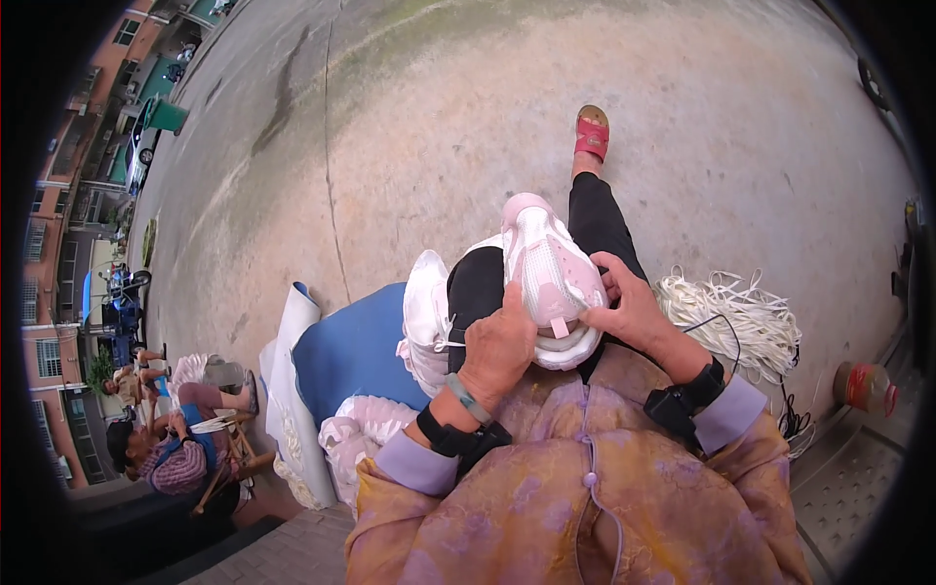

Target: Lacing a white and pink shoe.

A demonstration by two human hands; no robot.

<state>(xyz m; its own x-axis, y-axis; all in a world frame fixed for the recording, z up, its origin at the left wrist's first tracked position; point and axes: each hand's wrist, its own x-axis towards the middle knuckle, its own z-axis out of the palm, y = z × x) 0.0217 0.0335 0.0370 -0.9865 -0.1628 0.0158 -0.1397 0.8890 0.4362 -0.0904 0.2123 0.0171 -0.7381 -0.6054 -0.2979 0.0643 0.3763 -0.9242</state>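
A pink and white sneaker [542, 255] rests on my lap, its toe pointing away from me and its pink tongue and pull tab facing up. My left hand [497, 339] grips the near left side of this sneaker, with the index finger laid along its upper. On the opposite side, my right hand [632, 310] has its thumb and fingers bent at the sneaker's collar near the tab. No lace shows threaded through the visible front. Beside my left knee are more white and pink shoes [424, 302], partly hidden by my leg.
A heap of white shoelaces [731, 317] lies to my right, with a dark cord across it. Past it is a plastic jar [866, 388] with a red lid. A blue sheet [351, 341] and pink-white shoes [356, 434] are at my left. Another person [180, 453] sits farther left.
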